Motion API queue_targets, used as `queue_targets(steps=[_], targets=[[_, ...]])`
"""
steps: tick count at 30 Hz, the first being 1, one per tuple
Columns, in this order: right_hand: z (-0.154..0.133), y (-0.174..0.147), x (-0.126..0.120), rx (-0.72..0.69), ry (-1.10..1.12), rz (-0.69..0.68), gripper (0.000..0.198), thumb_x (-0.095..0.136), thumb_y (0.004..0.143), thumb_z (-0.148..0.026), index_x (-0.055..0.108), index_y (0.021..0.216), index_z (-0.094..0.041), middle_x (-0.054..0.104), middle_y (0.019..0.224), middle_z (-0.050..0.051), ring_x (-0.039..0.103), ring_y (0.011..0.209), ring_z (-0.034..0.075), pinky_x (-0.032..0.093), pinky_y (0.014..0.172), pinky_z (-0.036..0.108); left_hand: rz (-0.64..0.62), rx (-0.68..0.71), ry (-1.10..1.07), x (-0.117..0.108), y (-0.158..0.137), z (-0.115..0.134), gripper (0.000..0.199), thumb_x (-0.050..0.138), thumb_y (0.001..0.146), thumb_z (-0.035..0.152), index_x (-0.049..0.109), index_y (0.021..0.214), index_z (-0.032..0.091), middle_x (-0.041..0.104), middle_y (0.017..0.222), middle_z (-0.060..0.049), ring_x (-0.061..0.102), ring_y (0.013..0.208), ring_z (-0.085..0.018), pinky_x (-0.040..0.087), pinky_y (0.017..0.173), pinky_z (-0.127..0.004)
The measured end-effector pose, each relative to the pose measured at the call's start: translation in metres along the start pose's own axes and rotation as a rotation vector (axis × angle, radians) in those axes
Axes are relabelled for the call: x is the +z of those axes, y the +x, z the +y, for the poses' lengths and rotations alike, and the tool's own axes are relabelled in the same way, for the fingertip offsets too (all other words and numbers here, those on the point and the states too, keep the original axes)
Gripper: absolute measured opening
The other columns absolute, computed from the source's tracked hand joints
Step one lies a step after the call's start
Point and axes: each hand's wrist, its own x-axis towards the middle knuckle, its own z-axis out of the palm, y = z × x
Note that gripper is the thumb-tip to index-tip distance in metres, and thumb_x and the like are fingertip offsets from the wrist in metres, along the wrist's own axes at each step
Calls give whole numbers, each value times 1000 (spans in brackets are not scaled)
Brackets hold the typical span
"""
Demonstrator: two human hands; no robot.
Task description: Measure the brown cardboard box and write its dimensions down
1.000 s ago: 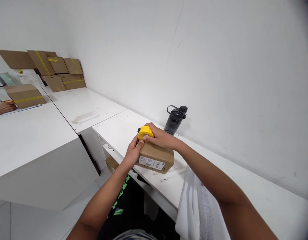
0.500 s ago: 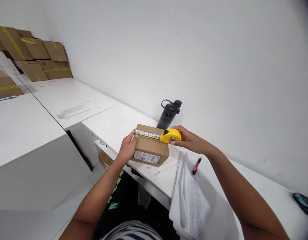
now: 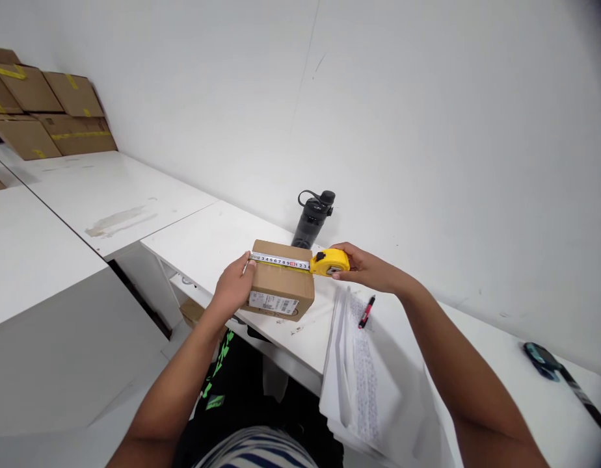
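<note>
A small brown cardboard box (image 3: 281,281) with a white printed label (image 3: 272,302) on its near side rests on the white table. Along its top lies the blade (image 3: 281,261) of a tape measure, drawn out from left to right. My left hand (image 3: 233,285) pinches the blade's end against the box's left edge, its thumb on top. The yellow tape measure case (image 3: 330,262) is in my right hand (image 3: 361,268), thumb below and fingers behind, just off the box's right edge.
A dark bottle (image 3: 313,220) stands behind the box against the wall. To the right, a red and black pen (image 3: 367,312) lies on written paper sheets (image 3: 363,390). A dark device with a strap (image 3: 541,361) is farther right. Cardboard boxes (image 3: 73,133) are stacked at the far left.
More blade has come out of the case, which has slid right relative to the box to its right edge. The left hand stays at the left edge. The view has turned to the right.
</note>
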Motion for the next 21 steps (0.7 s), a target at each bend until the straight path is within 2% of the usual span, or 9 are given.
queue_targets(steps=[4, 12, 16, 21], targets=[[-4, -5, -1, 26, -72, -14, 48, 67, 81, -40, 49, 124, -29, 63, 112, 4, 59, 101, 26, 49, 84, 40, -9, 29, 72, -4, -2, 3, 46, 44, 92, 41, 60, 130, 21, 61, 134, -8, 52, 126, -31, 38, 106, -43], [-3, -12, -1, 84, -159, -42, 50, 64, 81, -42, 46, 124, -26, 63, 112, 6, 59, 101, 27, 48, 83, 38, -51, 86, 154, -6, -7, 11, 45, 32, 96, 40, 61, 127, 25, 68, 122, -5, 59, 116, -27, 44, 98, -37], [-4, -14, 5, 101, -220, -10, 44, 63, 81, -39, 47, 120, -26, 64, 110, 4, 59, 98, 25, 48, 79, 36, -33, 52, 151, -5, -6, 10, 47, 36, 94, 39, 58, 132, 21, 66, 126, -6, 56, 121, -28, 42, 101, -39], [-6, -16, 11, 131, -276, 44, 42, 62, 80, -40, 46, 117, -27, 65, 104, 3, 60, 93, 24, 48, 77, 35, -28, 75, 105, -4, -6, 6, 48, 38, 94, 41, 56, 134, 21, 63, 131, -5, 57, 120, -28, 43, 101, -39]])
